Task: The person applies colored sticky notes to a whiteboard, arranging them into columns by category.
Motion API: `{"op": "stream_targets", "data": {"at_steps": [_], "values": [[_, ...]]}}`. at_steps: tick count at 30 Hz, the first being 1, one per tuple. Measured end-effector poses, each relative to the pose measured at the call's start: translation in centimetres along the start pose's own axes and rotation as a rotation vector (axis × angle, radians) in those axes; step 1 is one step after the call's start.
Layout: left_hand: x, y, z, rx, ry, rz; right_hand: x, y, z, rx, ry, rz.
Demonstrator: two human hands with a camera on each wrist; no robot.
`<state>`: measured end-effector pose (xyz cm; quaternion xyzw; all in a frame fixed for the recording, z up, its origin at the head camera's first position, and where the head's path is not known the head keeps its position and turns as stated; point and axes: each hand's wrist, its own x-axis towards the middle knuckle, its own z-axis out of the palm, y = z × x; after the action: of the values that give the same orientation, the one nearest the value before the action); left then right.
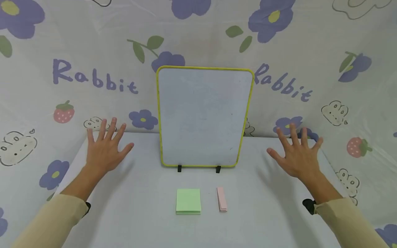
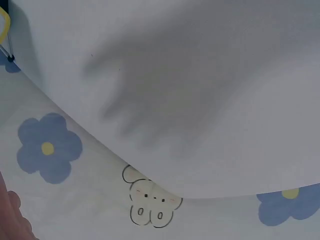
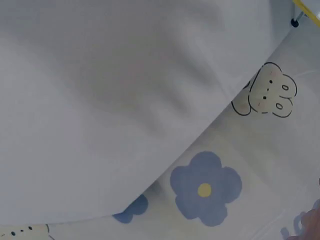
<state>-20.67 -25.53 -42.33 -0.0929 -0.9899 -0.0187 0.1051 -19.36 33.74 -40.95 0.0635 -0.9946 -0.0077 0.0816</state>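
My left hand (image 1: 105, 151) hovers over the left part of the white table with its fingers spread, holding nothing. On the other side my right hand (image 1: 298, 155) is held up in the same way, fingers apart and nothing in them. Between the two stands a whiteboard (image 1: 203, 117) with a yellow frame, leaning back slightly on black feet. In front of it lie a pad of green sticky notes (image 1: 188, 200) and a narrow stack of pink sticky notes (image 1: 221, 199). Neither hand touches them. Only a bit of the left fingers (image 2: 12, 215) shows in the left wrist view.
The white table (image 1: 139, 206) ends at a back edge against a patterned curtain (image 1: 211, 38) with flowers, rabbits and strawberries. Black bands sit at both wrists, by the beige sleeves (image 1: 52, 220). Hand shadows fall on the tabletop.
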Motion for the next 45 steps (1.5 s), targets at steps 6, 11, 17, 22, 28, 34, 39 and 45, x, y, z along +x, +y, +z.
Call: {"op": "stream_targets", "data": {"at_steps": [6,11,17,22,28,34,39,45], "values": [[-1.3,0.8,0.3,0.013,0.048,0.097,-2.2,-1.9,0.3,-0.004,0.019,-0.026],[-2.3,2.0,0.7,0.003,0.119,0.194,-4.0,-3.8,0.6,0.029,0.024,-0.051],[-3.6,4.3,1.4,-0.052,0.191,0.322,-5.8,-6.5,1.4,0.084,0.026,-0.112],[-4.4,6.7,2.2,-0.071,0.17,0.383,-6.5,-8.0,2.3,0.137,0.023,-0.176],[-5.3,9.0,3.1,-0.1,0.122,0.421,-7.2,-9.5,3.4,0.163,0.014,-0.205],[-5.6,10.9,3.8,-0.132,0.131,0.468,-7.7,-10.5,4.2,0.206,0.011,-0.247],[-5.9,12.4,4.5,-0.121,0.115,0.496,-7.9,-11.2,4.8,0.224,-0.02,-0.267],[-6.4,14.1,5.3,-0.13,0.058,0.519,-8.4,-11.9,5.5,0.275,-0.07,-0.291]]}}
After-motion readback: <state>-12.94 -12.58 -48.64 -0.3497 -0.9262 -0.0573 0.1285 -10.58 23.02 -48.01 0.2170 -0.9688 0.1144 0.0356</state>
